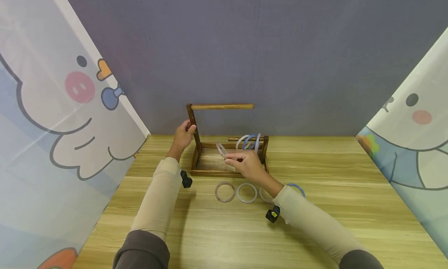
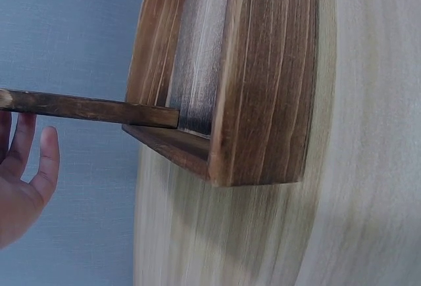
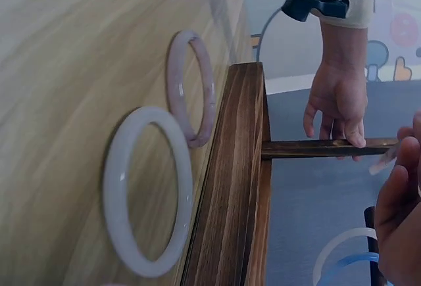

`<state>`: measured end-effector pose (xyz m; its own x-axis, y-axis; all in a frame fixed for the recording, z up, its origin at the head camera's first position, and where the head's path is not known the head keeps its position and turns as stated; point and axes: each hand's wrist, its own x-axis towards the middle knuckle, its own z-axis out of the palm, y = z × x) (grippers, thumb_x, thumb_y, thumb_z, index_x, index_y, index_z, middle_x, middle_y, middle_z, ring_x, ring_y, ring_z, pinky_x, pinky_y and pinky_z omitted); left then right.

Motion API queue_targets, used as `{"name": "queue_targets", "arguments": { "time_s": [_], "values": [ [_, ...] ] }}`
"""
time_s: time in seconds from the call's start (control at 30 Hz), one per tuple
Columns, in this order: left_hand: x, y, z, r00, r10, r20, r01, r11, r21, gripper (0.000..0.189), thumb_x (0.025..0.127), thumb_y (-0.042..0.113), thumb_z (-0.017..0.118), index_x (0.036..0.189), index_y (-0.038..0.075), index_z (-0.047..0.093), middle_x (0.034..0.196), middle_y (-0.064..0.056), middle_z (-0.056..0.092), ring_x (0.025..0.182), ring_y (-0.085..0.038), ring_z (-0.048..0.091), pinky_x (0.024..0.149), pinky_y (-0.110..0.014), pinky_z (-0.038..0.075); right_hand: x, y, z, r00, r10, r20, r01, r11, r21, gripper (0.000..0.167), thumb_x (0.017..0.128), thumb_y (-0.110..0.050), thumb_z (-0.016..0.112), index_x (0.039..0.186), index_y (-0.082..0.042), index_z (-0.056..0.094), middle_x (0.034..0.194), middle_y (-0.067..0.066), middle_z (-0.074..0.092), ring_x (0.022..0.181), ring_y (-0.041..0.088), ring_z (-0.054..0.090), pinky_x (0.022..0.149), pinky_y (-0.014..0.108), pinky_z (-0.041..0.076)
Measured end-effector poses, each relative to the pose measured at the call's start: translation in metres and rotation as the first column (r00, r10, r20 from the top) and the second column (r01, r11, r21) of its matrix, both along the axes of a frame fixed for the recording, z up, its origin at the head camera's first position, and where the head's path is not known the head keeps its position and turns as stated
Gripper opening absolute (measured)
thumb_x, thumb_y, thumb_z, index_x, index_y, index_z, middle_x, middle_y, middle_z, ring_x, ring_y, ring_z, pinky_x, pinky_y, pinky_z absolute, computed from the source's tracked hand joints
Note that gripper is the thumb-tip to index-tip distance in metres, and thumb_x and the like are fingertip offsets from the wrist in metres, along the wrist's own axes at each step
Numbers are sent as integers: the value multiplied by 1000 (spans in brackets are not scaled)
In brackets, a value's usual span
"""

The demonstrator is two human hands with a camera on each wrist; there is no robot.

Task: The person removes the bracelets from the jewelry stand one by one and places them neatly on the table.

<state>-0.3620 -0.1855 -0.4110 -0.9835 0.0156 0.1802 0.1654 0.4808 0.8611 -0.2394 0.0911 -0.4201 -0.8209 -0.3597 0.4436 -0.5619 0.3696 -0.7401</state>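
Note:
A dark brown wooden rack (image 1: 217, 173) has a tall post, a top bar (image 1: 224, 106) and a lower short bar. My left hand (image 1: 184, 136) grips the tall post, thumb and fingers on either side of it. My right hand (image 1: 247, 166) pinches a pale, translucent bangle (image 1: 219, 147) above the rack's tray, left of the short bar. On that short bar hang a white bangle (image 1: 237, 143), a blue bangle (image 1: 244, 145) and a lavender bangle (image 1: 258, 142).
In front of the rack lie a pinkish-brown bangle (image 1: 216, 192), a white bangle (image 3: 116, 190), a partly hidden pale bangle (image 1: 261, 196) and a blue bangle (image 1: 298, 186), partly behind the right sleeve. A grey wall (image 1: 287, 66) rises behind the wooden table (image 1: 336, 164).

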Motion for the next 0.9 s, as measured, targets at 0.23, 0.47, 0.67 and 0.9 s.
{"name": "queue_targets", "arguments": {
  "time_s": [0.23,0.47,0.67,0.9],
  "values": [
    [0,-1,-1,1000,-2,-3,2,1000,6,46,108,33,48,147,8,50,127,-18,59,99,-22,59,79,-31,54,9,0,-3,949,242,-200,-204,960,192,16,85,-9,82,101,-9,82,95,5,80,76,8,71,59,16,51],
    [-1,-1,1,1000,-2,21,2,1000,-3,46,109,31,48,149,10,48,127,-20,61,107,-33,61,79,-32,53,22,-1,-9,851,464,-246,-348,848,399,16,87,-15,81,102,-13,82,98,1,80,80,5,72,64,8,49],
    [-2,-1,0,1000,-6,21,5,1000,12,45,109,31,48,148,10,49,126,-20,60,103,-33,60,78,-31,52,33,0,-15,805,553,-213,-377,756,536,14,89,-21,79,102,-20,83,97,-7,79,88,1,73,77,8,52],
    [-2,0,-1,1000,-6,3,6,1000,16,43,109,30,49,146,9,51,123,-19,60,99,-31,60,74,-27,51,40,0,-24,733,646,-214,-385,653,652,13,90,-25,78,102,-26,82,99,-15,77,91,-5,70,81,8,52]
  ]
}}
